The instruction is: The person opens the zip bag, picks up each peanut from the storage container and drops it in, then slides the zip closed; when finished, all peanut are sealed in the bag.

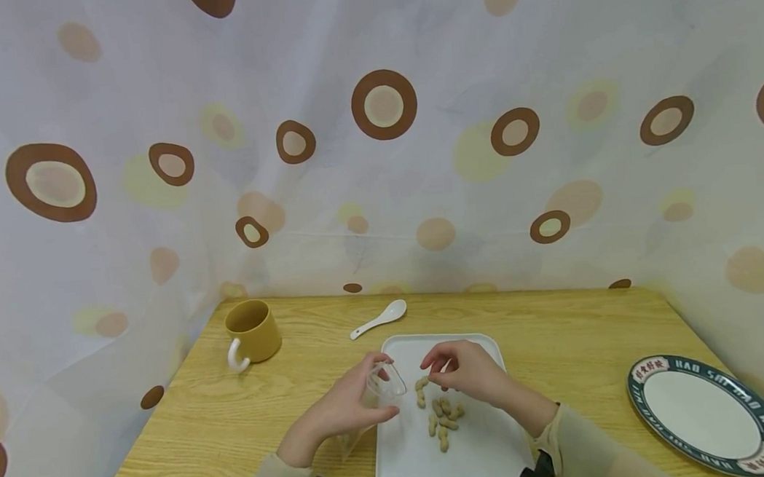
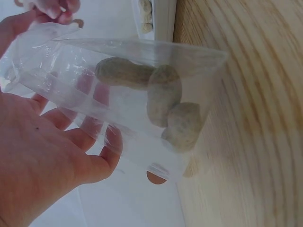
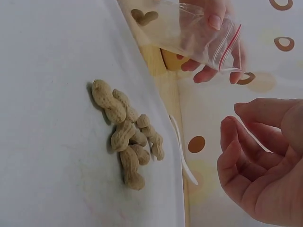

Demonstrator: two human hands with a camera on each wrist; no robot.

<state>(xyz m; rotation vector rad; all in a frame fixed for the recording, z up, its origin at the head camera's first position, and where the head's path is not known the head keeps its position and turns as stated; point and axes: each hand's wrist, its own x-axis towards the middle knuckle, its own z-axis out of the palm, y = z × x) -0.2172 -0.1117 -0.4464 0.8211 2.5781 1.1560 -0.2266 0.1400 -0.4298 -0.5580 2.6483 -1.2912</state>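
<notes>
My left hand grips a clear zip bag near its mouth, left of the tray. The bag's mouth, with a red zip line, gapes toward my right hand. A few unshelled peanuts lie in the bottom of the bag. Over the tray hangs my right hand, fingers bent and thumb tip apart from them; nothing shows between them in the right wrist view. Below it, several peanuts lie in a loose pile on the white tray.
Behind the tray lies a white spoon. A yellow mug with a white handle stands at the back left of the wooden table. At the right sits a plate with a dark green lettered rim. Patterned curtain closes off the back and sides.
</notes>
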